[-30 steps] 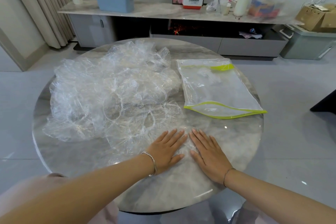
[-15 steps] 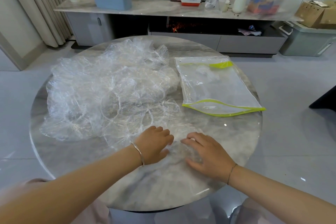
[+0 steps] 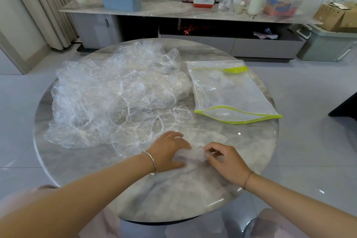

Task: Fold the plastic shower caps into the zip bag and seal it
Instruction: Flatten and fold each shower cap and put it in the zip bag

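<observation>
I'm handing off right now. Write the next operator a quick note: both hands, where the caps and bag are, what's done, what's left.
Left hand: grips one end of a bunched shower cap on the table.
Right hand: pinches the other end.
Pile of shower caps: loose, on the left half of the table.
Zip bag: flat, right of the pile, mouth open toward the person; contents hard to tell.
Done: one cap gathered up.
Left: finish folding it, bag it, repeat for the pile, seal.

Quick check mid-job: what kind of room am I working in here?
Most likely a home living room: a low media cabinet along the wall, floor-length curtains, and a round marble table bearing the shower caps and zip bag.
</observation>
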Demonstrator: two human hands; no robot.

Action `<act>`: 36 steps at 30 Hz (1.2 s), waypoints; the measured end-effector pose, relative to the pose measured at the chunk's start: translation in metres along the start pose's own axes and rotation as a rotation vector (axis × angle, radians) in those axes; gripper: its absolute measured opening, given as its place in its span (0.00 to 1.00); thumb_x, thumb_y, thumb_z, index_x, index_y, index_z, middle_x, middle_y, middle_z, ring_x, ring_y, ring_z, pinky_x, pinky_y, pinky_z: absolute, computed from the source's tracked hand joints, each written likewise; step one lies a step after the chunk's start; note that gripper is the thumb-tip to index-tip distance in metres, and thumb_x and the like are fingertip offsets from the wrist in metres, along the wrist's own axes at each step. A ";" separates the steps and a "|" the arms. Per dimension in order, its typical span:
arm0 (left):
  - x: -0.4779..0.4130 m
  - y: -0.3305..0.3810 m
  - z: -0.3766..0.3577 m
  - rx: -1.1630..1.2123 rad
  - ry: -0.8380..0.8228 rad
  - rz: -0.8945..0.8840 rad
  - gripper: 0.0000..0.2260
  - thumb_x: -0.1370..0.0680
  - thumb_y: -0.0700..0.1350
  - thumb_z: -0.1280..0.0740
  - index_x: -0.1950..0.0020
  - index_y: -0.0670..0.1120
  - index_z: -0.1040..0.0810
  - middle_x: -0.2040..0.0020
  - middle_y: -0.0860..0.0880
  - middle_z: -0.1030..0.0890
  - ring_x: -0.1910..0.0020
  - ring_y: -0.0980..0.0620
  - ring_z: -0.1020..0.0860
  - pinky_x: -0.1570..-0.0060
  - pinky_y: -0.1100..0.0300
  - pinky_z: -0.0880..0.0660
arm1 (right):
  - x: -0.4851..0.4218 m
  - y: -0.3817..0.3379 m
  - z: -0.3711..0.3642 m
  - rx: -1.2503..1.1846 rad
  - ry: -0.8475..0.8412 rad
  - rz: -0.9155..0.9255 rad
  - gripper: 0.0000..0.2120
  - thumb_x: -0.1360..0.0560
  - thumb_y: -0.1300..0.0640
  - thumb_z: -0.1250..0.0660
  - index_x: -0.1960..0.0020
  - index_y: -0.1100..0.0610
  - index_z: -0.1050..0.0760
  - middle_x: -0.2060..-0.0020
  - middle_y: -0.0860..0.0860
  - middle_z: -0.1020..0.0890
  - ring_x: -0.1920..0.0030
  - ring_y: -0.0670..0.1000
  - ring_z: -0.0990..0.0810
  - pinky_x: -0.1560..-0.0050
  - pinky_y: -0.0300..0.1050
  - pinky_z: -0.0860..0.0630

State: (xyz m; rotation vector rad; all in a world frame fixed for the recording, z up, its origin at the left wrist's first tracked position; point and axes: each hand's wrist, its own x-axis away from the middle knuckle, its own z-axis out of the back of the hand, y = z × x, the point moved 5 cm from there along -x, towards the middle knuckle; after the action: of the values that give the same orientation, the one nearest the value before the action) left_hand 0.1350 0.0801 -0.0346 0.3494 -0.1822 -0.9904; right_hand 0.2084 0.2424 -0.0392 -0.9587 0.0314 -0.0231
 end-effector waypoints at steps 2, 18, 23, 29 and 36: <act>-0.002 -0.004 0.006 0.080 0.098 0.066 0.19 0.28 0.56 0.32 0.41 0.49 0.21 0.43 0.50 0.21 0.35 0.51 0.30 0.34 0.62 0.41 | 0.000 0.002 0.001 -0.158 0.032 -0.078 0.08 0.26 0.66 0.34 0.59 0.56 0.22 0.62 0.50 0.19 0.60 0.44 0.21 0.55 0.35 0.26; -0.009 -0.019 -0.005 0.294 0.081 0.406 0.23 0.28 0.54 0.29 0.37 0.49 0.30 0.70 0.58 0.29 0.65 0.56 0.28 0.59 0.64 0.32 | 0.003 -0.020 0.003 0.618 0.142 0.292 0.19 0.26 0.49 0.43 0.38 0.53 0.27 0.36 0.49 0.27 0.38 0.48 0.30 0.38 0.39 0.37; -0.013 -0.012 0.009 -0.052 0.108 0.237 0.29 0.27 0.54 0.30 0.29 0.54 0.37 0.43 0.54 0.25 0.42 0.51 0.28 0.42 0.60 0.34 | 0.001 0.013 -0.010 0.626 -0.143 0.009 0.40 0.32 0.34 0.63 0.25 0.50 0.42 0.24 0.45 0.45 0.25 0.46 0.46 0.28 0.38 0.51; -0.015 0.005 0.017 -0.455 0.074 -0.226 0.20 0.31 0.42 0.27 0.40 0.53 0.22 0.40 0.52 0.21 0.35 0.48 0.27 0.30 0.52 0.40 | -0.002 0.015 -0.007 0.713 -0.161 0.035 0.40 0.32 0.33 0.64 0.25 0.49 0.44 0.24 0.45 0.45 0.25 0.45 0.48 0.26 0.42 0.52; -0.012 0.004 0.015 -0.484 -0.034 -0.079 0.19 0.23 0.44 0.47 0.35 0.50 0.26 0.39 0.50 0.23 0.29 0.47 0.35 0.26 0.49 0.57 | 0.000 -0.025 -0.006 0.659 0.076 0.389 0.20 0.29 0.43 0.38 0.41 0.53 0.25 0.41 0.50 0.24 0.41 0.49 0.28 0.37 0.42 0.37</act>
State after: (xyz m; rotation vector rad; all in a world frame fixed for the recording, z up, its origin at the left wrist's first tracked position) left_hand 0.1271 0.0889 -0.0192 -0.1031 0.0442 -1.0834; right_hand 0.2079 0.2230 -0.0227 -0.2808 0.2642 0.2743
